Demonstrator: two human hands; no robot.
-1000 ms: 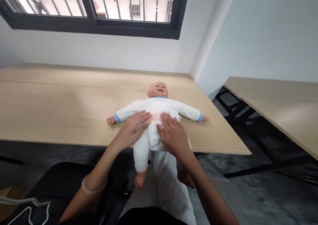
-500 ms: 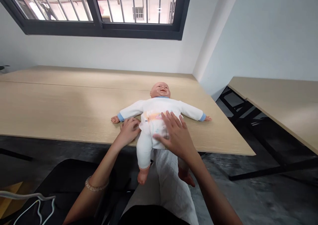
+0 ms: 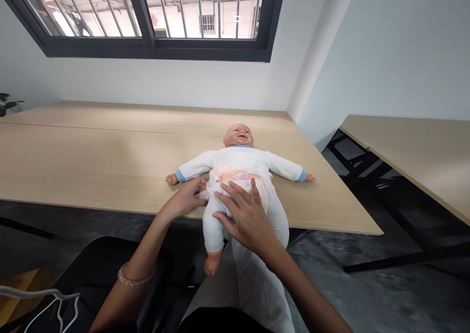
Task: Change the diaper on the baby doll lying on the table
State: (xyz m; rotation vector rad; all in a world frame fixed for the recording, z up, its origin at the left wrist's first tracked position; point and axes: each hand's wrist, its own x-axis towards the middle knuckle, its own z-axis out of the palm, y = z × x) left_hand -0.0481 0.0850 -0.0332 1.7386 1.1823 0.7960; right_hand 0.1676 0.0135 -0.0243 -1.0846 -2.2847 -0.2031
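left grip (image 3: 187, 197) flanks the doll (image 3: 242, 156), right grip (image 3: 244, 215) over it.

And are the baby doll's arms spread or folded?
Spread: both white sleeves of the baby doll stretch outward to opposite sides.

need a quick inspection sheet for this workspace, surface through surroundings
Surface: light wood table, with a doll at its near edge.
Job's things: the doll lies on its back, legs reaching past that edge; printed diaper at its waist.
Clutter: black chair and a yellowish item, lower left.
Hands: left hand at the diaper's side, grip unclear; right hand, fingers spread, over the diaper's front, contact unclear.
Cables: pale cord, lower left.
Surroundings: barred window beyond the table, second table at right, plant leaves at far left.
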